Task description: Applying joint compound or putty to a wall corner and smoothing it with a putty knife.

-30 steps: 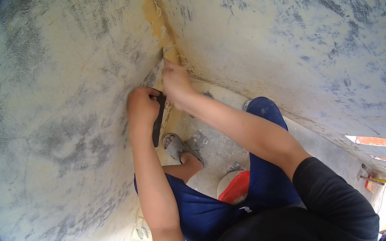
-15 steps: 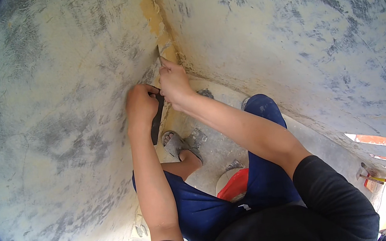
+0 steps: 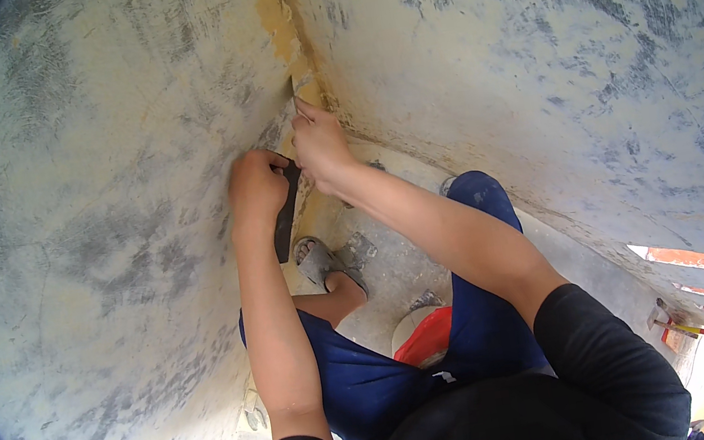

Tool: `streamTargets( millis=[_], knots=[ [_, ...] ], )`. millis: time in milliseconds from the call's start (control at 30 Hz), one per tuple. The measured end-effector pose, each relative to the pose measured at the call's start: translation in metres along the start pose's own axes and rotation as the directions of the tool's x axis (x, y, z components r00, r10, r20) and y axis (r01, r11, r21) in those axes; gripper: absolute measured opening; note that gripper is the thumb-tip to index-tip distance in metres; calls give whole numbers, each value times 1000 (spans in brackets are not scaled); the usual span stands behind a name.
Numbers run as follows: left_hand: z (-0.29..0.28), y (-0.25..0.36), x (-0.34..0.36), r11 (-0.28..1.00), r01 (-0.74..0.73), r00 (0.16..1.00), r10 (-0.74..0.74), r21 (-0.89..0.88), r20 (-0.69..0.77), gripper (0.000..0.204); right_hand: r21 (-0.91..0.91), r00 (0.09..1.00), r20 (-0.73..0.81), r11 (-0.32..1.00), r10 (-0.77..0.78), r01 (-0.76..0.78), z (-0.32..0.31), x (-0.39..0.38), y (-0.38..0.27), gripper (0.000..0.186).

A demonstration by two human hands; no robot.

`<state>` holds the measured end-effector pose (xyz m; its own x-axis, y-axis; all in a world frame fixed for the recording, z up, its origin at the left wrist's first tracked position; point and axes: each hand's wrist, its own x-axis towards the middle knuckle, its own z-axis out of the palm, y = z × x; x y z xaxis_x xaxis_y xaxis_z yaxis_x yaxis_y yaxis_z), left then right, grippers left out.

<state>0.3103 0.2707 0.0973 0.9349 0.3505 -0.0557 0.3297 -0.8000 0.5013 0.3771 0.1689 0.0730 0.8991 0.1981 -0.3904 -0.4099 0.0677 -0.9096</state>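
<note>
My right hand (image 3: 321,144) is closed round the handle of a putty knife (image 3: 292,89), its thumb pointing up along the tool. The thin blade lies against the left wall (image 3: 97,222), just beside the corner. Below and to the left, my left hand (image 3: 258,187) grips a dark flat trowel (image 3: 287,219), seen nearly edge-on, which slants down towards my foot. The two hands almost meet at the trowel's upper end. A yellow-brown strip (image 3: 278,26) runs down the corner above the knife.
The right wall (image 3: 510,60) meets the left one in front of me. A round container with red on it (image 3: 429,336) sits between my legs. My sandalled foot (image 3: 319,259) rests near the corner. Slots (image 3: 694,258) and a red-and-yellow-handled tool (image 3: 694,331) lie at the lower right.
My right hand and the putty knife have shifted slightly upward and to the right along the wall. My left hand has barely moved and still grips the trowel.
</note>
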Motion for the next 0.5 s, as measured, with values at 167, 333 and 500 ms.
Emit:
streamTargets(
  millis=[167, 333, 500],
  knots=[
    [-2, -4, -4, 1000, 8, 1000, -7, 23, -11, 22, -86, 998, -25, 995, -55, 53, 2, 1, 1, 46],
    [0, -3, -6, 999, -18, 999, 20, 38, -28, 23, -99, 995, 60, 991, -81, 87, -4, 6, 1, 53],
    [-7, 2, -4, 999, 44, 999, -44, -12, 16, 22, 9, 999, 5, 999, 45, -45, -5, -12, -19, 49]
  ],
)
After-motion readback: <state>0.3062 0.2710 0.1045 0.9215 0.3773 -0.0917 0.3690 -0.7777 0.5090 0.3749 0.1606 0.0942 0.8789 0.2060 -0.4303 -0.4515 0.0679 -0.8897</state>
